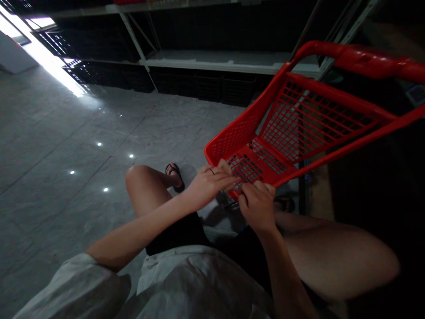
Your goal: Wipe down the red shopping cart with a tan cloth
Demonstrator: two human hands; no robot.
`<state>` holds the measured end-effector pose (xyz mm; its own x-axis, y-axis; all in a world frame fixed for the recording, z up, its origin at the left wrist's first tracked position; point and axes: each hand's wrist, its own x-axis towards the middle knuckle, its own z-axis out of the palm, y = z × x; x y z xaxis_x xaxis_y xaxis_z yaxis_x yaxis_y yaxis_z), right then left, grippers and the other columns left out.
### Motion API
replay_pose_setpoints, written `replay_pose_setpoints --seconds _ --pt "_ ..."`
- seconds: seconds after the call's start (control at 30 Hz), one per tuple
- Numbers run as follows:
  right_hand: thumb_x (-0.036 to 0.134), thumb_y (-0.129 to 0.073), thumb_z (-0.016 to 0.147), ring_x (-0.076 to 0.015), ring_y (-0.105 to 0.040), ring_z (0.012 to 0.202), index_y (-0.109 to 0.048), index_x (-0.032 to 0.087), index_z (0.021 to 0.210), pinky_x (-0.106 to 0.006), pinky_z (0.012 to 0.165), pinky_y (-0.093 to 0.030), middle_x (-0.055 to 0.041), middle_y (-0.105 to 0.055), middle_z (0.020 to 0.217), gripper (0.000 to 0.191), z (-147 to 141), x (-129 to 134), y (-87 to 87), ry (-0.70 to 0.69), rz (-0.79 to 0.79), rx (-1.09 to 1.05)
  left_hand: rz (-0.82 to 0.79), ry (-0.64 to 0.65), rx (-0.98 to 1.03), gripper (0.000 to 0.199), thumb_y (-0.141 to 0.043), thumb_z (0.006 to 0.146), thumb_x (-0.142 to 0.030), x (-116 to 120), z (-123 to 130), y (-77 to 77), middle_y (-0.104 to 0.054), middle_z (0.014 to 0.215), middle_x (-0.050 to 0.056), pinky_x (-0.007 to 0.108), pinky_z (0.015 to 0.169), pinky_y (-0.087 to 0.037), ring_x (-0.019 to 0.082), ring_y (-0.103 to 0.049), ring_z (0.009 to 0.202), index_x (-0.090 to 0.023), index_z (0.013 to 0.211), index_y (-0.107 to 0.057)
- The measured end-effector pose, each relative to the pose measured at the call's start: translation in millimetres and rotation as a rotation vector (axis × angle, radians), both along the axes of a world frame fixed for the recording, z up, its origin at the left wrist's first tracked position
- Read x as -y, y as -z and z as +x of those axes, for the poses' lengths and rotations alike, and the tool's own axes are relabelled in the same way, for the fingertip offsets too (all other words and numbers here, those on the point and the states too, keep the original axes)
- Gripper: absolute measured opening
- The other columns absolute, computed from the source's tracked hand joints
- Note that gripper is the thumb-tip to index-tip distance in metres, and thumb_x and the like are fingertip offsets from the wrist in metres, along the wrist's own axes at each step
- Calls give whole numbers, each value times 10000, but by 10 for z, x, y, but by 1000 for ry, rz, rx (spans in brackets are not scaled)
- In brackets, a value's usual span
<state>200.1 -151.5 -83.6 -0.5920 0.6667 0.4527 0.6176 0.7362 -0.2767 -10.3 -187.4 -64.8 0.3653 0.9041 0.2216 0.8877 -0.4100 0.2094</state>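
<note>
Two hands logged | left hand (207, 186), right hand (257, 206): fingers curled, both gripping near mesh edge of red basket (308, 119) | basket held tilted above bare knee (142, 186) | tiled floor (66, 177) seen beyond

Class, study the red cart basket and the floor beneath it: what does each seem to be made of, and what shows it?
The red cart basket looks like glossy moulded plastic: mesh and rims share one seamless colour. The floor seems polished stone or stone-look tile, veined grey, its shine reflecting lights.
</note>
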Motion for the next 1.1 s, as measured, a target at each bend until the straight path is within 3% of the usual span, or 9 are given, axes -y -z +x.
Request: replay_pose_setpoints --seconds 0.1,0.3,0.43,0.53,0.67,0.8,0.87,0.97,1.1 --pt "99 -499 884 -215 -522 764 -546 244 755 -389 805 -311 -15 -669 705 199 102 26 -2 -2 -6 -2 -10 86 5 333 -420 1072 -211 58 76 24 -733 1289 37 365 1045 -393 162 -607 1277 -259 1343 -607" --pt "94 -512 866 -211 -511 749 -515 251 737 -382 820 -321 -4 -640 680 203 167 54 -17 -10 -17 9 18 -98 -54 341 -421 1010 -115 -231 -406 70 -700 1277 70 457 1114 -386 249 -565 1272 -207 1271 -621" --pt "93 -520 859 -218 -502 764 -519 249 743 -386 816 -311 -7 -644 680 195 112 65 -10 20 30 39 -35 14 35 398 -474 986 -217 67 -43 170 -647 1343 113 522 1175 -332 284 -500 1340 -189 1368 -583" --pt "92 -523 867 -214 -494 760 -525 244 758 -383 820 -310 -3 -645 687 188 129 78 -7 10 32 29 -84 153 68 558 -489 971 -263 270 127 149 -557 1481 142 484 1187 -332 286 -434 1423 -183 1522 -460" --pt "93 -519 883 -211 -495 766 -521 242 760 -381 834 -313 0 -644 698 193 159 80 -6 2 7 34 -71 231 -45 538 -419 1020 -198 77 -238 38 -529 1554 74 415 1208 -302 230 -403 1478 -266 1553 -429" --pt "83 -513 880 -214 -500 787 -528 242 765 -382 861 -314 -8 -661 729 197 81 60 -1 15 -17 49 -59 139 -92 392 -438 1059 -246 -311 -638 21 -652 1387 44 409 1177 -338 195 -557 1316 -288 1429 -559" --pt "81 -512 880 -219 -501 795 -542 238 776 -387 865 -313 -16 -676 753 191 21 48 7 15 -19 51 -53 106 -68 311 -464 1053 -268 -368 -546 72 -694 1250 67 398 1132 -394 206 -599 1212 -227 1302 -646" --pt "81 -510 873 -222 -510 796 -558 238 776 -389 843 -313 -19 -682 747 191 -18 30 25 22 -25 5 -17 127 -34 259 -483 1038 -260 -216 -93 210 -703 1127 102 400 1039 -468 237 -611 1120 -174 1162 -693" --pt "72 -504 868 -204 -526 774 -542 243 717 -369 821 -324 -3 -651 683 231 79 25 42 5 -47 -71 98 151 -42 282 -458 1037 -218 -23 221 328 -693 1171 124 384 1033 -478 221 -619 1092 -140 1221 -657"
